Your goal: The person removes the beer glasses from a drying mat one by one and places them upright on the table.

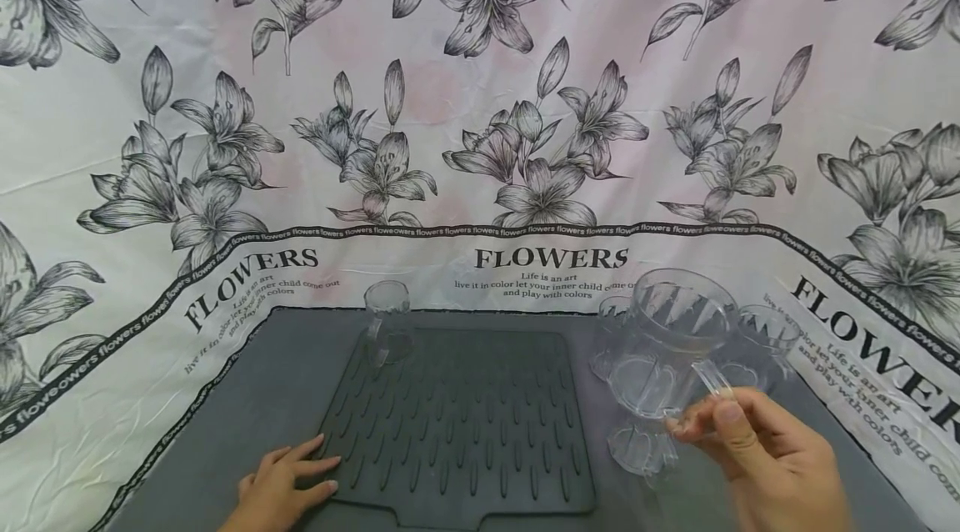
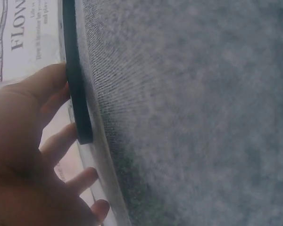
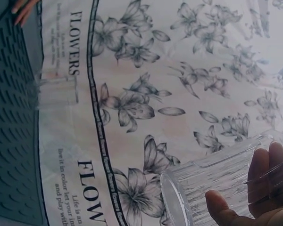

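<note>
My right hand (image 1: 780,457) grips the handle of a clear ribbed plastic mug (image 1: 663,373), raised above the table right of the dark mat. In the right wrist view, its rim and ribbed wall show beside the curled fingers (image 3: 258,174). My left hand (image 1: 281,486) rests at the left front edge of the dark ridged drying mat (image 1: 461,432), fingers spread and touching it. The left wrist view shows fingertips (image 2: 59,73) against the mat's dark edge (image 2: 78,94). Another clear mug (image 1: 387,328) stands on the mat's back left corner.
More clear mugs (image 1: 768,328) stand on the grey table (image 1: 240,407) at the right, partly hidden behind the held one. A white flower-printed cloth (image 1: 420,182) hangs behind the table and along its sides. The mat has a spout-like lip at its front edge.
</note>
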